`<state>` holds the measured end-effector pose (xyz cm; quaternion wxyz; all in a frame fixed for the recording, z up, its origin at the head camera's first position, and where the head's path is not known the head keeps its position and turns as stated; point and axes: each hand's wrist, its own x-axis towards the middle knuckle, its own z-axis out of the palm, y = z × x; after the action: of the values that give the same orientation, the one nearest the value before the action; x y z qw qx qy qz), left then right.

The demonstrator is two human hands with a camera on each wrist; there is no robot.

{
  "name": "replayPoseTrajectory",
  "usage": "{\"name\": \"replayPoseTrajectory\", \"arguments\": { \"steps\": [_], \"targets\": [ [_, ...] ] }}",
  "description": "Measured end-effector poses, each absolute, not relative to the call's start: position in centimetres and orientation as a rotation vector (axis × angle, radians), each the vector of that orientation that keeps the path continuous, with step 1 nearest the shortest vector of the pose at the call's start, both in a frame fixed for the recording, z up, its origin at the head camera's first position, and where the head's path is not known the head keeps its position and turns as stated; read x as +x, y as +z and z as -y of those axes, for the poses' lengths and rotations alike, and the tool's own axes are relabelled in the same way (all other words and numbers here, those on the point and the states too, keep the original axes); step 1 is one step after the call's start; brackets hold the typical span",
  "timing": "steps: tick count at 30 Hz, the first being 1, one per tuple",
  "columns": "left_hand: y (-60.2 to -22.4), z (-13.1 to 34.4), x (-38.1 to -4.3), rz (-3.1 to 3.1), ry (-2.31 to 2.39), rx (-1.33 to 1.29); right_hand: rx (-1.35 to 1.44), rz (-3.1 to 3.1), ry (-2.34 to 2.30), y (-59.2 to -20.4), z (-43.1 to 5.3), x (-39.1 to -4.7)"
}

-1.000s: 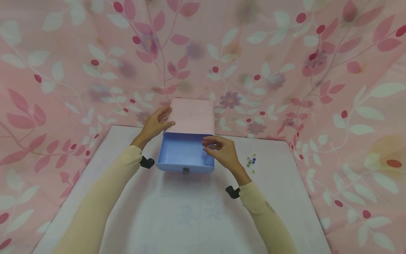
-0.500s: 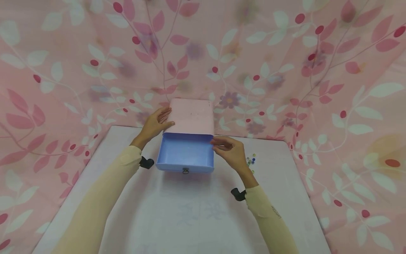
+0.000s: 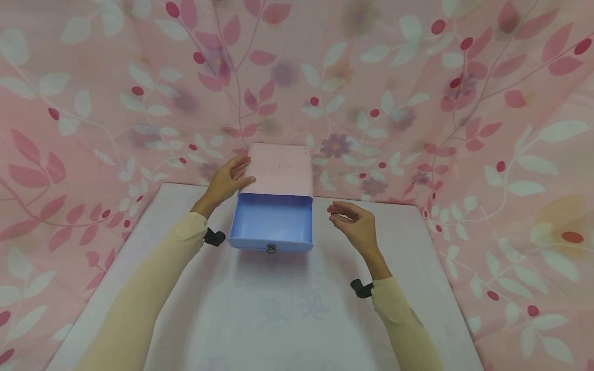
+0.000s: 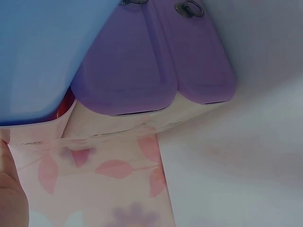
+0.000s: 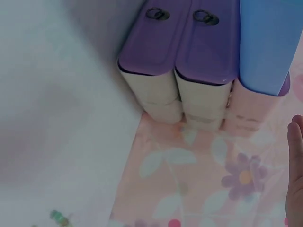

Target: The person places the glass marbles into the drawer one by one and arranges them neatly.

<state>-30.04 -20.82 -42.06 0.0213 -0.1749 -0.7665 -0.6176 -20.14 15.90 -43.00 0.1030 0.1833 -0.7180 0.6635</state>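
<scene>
A small chest of drawers has a pink top and its blue upper drawer pulled out; the drawer's bare blue floor shows. Two purple drawers below it are closed, each with a ring pull. My left hand rests against the left edge of the pink top, thumb and fingertips touching it. To the right of the blue drawer, my right hand hovers with fingers loosely bent and nothing visible between them. A blurred green marble lies at the lower left of the right wrist view; the head view hides it behind that hand.
The chest stands on a white-covered table, near its back edge. Pink floral cloth hangs behind and on both sides. Black wrist mounts sit near both sleeves.
My right hand has moved right, from over the blue drawer's right side to beside it, and now covers the marbles in the head view. My left hand and the chest have stayed put.
</scene>
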Motion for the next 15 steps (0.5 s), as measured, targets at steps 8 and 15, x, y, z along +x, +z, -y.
{"name": "replayPoseTrajectory", "arguments": {
  "steps": [8,15],
  "targets": [
    [-42.2,20.9,-30.0,2.380,-1.918,-0.534,0.483,2.100,1.937,-44.3,-17.8,-20.2],
    [-42.2,20.9,-30.1,2.404,-1.902,-0.521,0.383,2.091,1.916,-45.9,-20.1,-20.4]
  ]
}}
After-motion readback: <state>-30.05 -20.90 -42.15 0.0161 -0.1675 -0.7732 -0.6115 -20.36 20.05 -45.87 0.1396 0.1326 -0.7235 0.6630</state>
